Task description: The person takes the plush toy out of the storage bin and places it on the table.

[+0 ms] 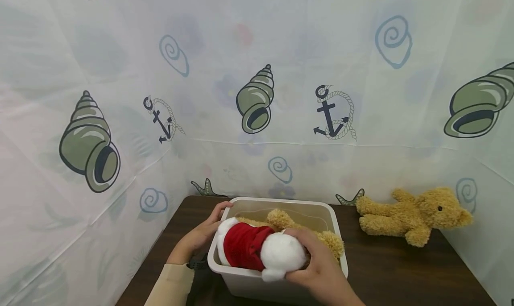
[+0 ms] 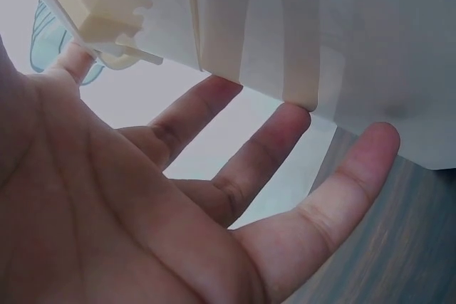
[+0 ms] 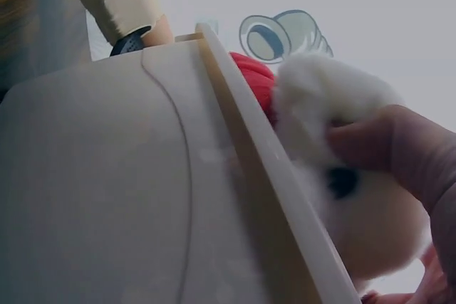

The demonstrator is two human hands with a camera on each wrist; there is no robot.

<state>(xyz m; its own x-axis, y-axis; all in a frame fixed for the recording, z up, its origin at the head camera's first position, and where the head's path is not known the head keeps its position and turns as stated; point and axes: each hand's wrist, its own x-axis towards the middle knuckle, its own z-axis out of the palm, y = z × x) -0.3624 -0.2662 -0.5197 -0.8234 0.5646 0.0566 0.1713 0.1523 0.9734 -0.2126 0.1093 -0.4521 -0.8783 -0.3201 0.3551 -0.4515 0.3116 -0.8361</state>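
Closest to the head camera, the bare right hand (image 1: pixel 319 263) curls round the head of a white, fluffy plush toy in a red cloth outfit (image 1: pixel 245 246), thumb on one side and fingers on the other. From where I sit, the left hand (image 1: pixel 205 230) is spread fairly wide, its fingers nearly straight; the left wrist view shows me fingertips touching the outer wall of a white, rectangular plastic bin (image 1: pixel 254 286), and it grips no toy.

The white plush lies along the near side of that bin, its head bulging over the near rim. Beyond it I see a golden-tan, curly-furred plush (image 1: pixel 277 219) inside the bin, partly covered. I judge the step in hand to be moving the white toy at the bin's mouth; lowering or lifting, I cannot tell. Either way, the next move calls for a firm hold on the head and a steadied bin.

Farther right, a golden-tan teddy bear (image 1: pixel 417 214) lies on the dark wooden desk (image 1: pixel 401 266), before a pale shell-and-anchor curtain (image 1: pixel 297 51).
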